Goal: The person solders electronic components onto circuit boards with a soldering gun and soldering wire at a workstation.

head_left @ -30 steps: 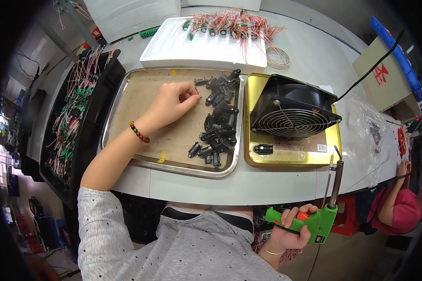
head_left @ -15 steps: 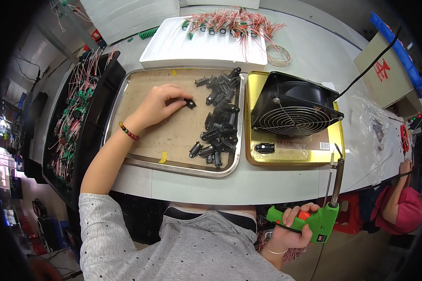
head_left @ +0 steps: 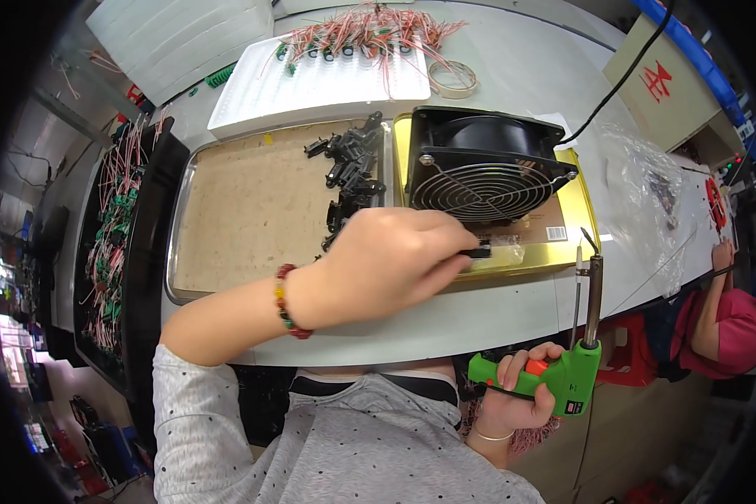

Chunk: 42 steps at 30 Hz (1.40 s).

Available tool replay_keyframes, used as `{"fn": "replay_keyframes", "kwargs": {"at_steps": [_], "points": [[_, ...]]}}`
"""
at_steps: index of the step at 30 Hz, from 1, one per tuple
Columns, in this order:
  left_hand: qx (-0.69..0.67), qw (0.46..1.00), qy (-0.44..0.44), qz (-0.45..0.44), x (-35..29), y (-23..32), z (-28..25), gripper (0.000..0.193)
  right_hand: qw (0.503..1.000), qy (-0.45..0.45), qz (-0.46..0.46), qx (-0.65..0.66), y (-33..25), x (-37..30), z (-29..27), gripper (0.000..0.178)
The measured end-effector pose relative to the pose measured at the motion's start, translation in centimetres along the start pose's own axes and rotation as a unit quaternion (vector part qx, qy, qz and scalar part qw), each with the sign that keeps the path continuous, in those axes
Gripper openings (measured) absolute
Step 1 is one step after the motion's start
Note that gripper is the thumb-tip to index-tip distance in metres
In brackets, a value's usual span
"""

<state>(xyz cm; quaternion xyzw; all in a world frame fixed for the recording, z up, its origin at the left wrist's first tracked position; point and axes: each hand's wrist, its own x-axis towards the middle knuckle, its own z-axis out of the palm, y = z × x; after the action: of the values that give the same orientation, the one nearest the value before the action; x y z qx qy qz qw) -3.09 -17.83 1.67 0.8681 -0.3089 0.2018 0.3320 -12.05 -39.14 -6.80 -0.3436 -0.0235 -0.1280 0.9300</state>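
Note:
My left hand (head_left: 399, 260) reaches across to the front of the gold tin (head_left: 575, 262), fingers pinched together. At their tips a small black plastic part (head_left: 482, 249) shows, mostly covered by the fingers. Below the table's front edge my right hand (head_left: 517, 395) grips a green soldering gun (head_left: 575, 382) with an orange-red trigger, its barrel pointing up and its dark bent tip near the tin's right corner. Similar black parts (head_left: 353, 168) lie heaped along the right side of the metal tray (head_left: 172, 265); my left hand hides the near end of that heap.
On the tin stands a black fan (head_left: 487, 181) with a wire guard. A white foam tray (head_left: 248, 97) with red-and-white wires (head_left: 378, 29) is at the back, beside a tape roll (head_left: 452, 78). At left is a black bin (head_left: 155, 218); far right, another person (head_left: 727, 332).
My left hand has moved right, from the middle of the metal tray, where it held a black part, to the tin. My right hand still grips the soldering gun. The view has shifted slightly.

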Motion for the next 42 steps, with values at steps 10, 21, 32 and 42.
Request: {"fn": "replay_keyframes", "kwargs": {"at_steps": [10,21,32,42], "points": [[0.053,0.995,-0.077,-0.033,0.3,-0.2,2.5,0.009,1.000,0.010,-0.010,-0.001,0.0,-0.1,-1.2,0.044],[0.101,0.989,-0.103,-0.017,0.8,-0.3,2.0,0.009,1.000,0.013,0.009,-0.005,0.1,0.5,-0.5,0.046],[-0.008,0.982,0.037,0.183,-0.6,7.2,-3.7,0.031,0.998,0.050,0.007,-0.048,-1.1,-0.2,-0.4,0.046],[0.030,0.968,0.184,0.166,-1.5,7.2,-7.7,0.014,0.999,-0.033,-0.010,0.003,0.2,0.8,0.2,0.043]]}}
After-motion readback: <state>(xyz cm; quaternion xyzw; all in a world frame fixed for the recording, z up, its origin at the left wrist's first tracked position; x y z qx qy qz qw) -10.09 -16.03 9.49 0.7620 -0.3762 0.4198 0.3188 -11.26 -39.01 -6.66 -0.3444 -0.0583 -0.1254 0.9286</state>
